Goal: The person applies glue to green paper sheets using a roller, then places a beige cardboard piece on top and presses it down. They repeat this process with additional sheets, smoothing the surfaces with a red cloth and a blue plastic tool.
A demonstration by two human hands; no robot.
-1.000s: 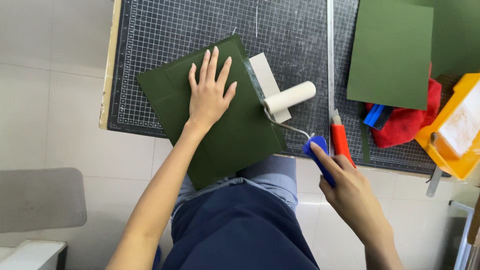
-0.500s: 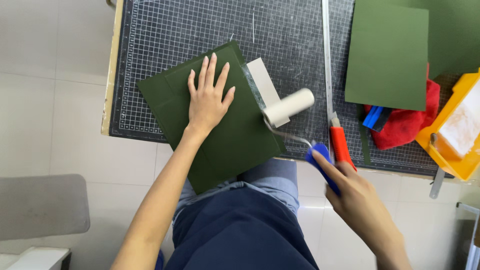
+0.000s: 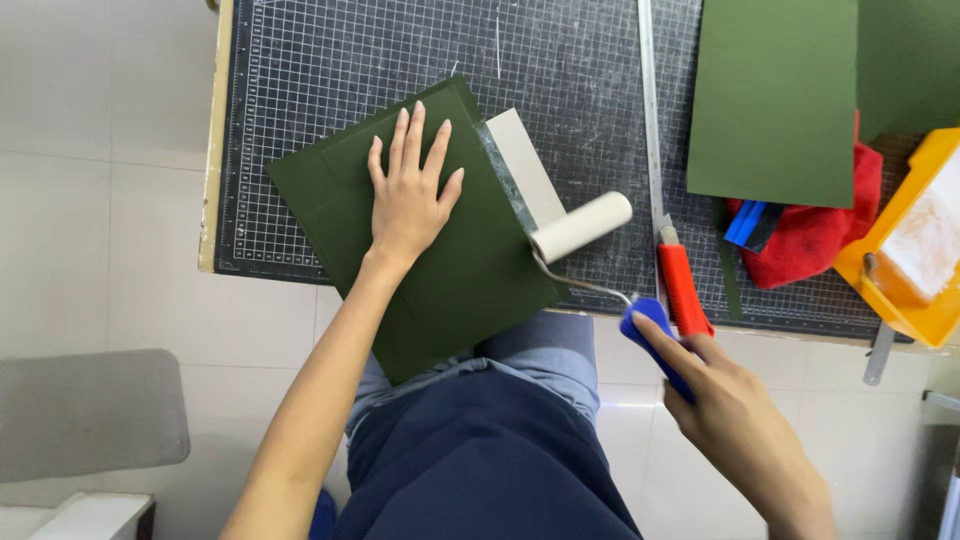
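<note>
My left hand lies flat, fingers spread, on a dark green sheet that sits tilted on the gridded cutting mat and overhangs its near edge. A pale strip shows along the sheet's right edge. My right hand grips the blue handle of a small roller. Its white foam roller rests at the lower end of that pale strip, at the sheet's right edge.
A long metal ruler and a red-handled tool lie right of the roller. Another green sheet lies at the top right over a red cloth. A yellow tray stands at the far right. A grey seat is at the lower left.
The white roller has slid down along the pale strip toward the near edge of the sheet. My left hand has stayed pressed on the green sheet.
</note>
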